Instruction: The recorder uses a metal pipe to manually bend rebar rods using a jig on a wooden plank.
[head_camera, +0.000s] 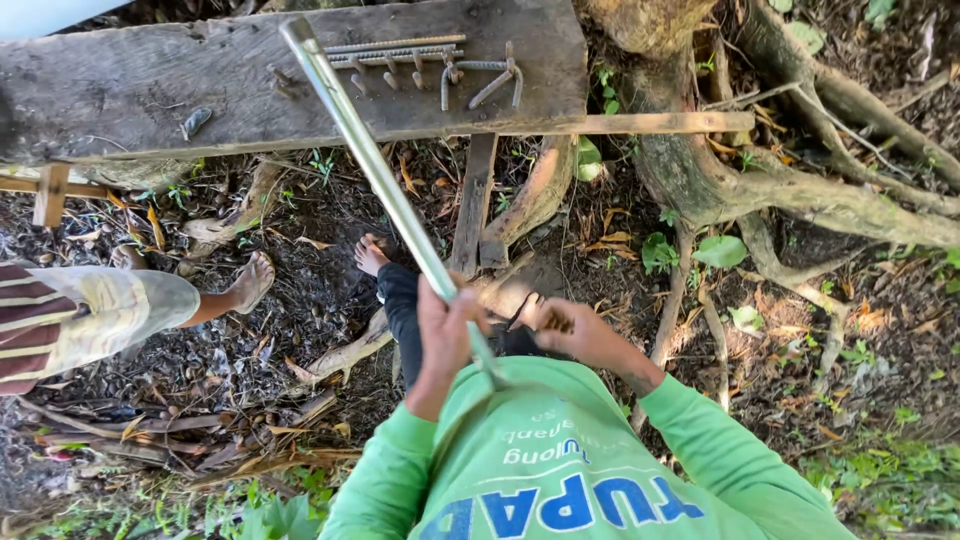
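Green long-sleeved shirt (560, 470) filled the bottom centre of the frame, closest to the lens. Just above it, the left hand (445, 335) was wrapped fully round a long metal pipe (375, 165), fingers closed on its lower part. The pipe ran diagonally from the chest up to the upper left of the frame, its far end lying over a weathered wooden bench (200, 85). The right hand (575, 335) sat just right of the pipe, apart from it, fingers curled loosely; a small dark object seemed to lie in it, but whether it was gripped could not be told. Bent steel rods (440, 65) lay on the bench top, upper centre. A bare foot (368, 255) of the wearer stood on leaf-littered soil below the bench. A second person's bare foot (252, 282) and striped shorts (70, 320) occupied the left edge. Tree roots (800, 190) spread across the upper right.
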